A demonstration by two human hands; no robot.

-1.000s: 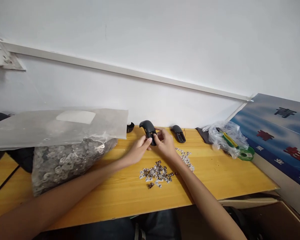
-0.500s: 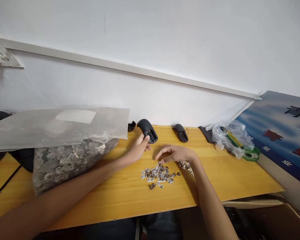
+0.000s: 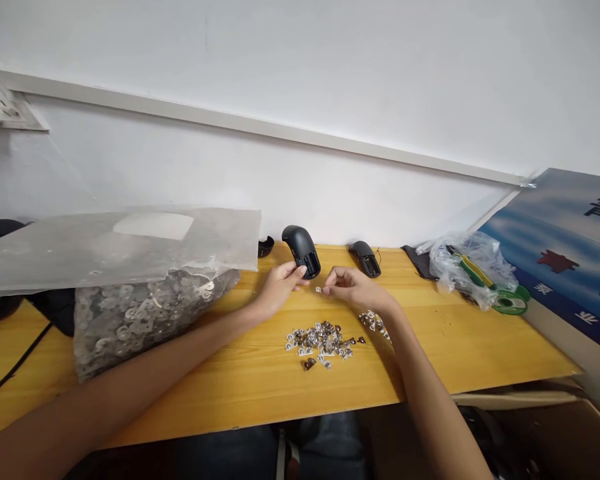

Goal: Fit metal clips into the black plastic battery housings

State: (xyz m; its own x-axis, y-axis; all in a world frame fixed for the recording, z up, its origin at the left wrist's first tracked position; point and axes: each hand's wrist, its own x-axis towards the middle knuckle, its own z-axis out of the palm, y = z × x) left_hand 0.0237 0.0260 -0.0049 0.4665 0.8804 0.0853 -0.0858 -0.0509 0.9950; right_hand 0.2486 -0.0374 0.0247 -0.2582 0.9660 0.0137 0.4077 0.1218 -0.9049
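My left hand grips a curved black plastic shell, its open underside showing a dark cavity. My right hand is close to that shell, with a tiny metal clip pinched at its fingertips. Below both hands lies a loose pile of small metal clips on the wooden tabletop. A smaller cluster of clips sits partly behind my right wrist. Another black shell lies untouched beyond my right hand.
A large clear bag of metal clips sits on the left beneath my left forearm. To the right are a crumpled plastic bag and a green spool. A blue printed board leans at the table's right end.
My right hand has moved from above the clip pile up towards the black shell, now pinching a tiny clip. The view has tilted slightly.
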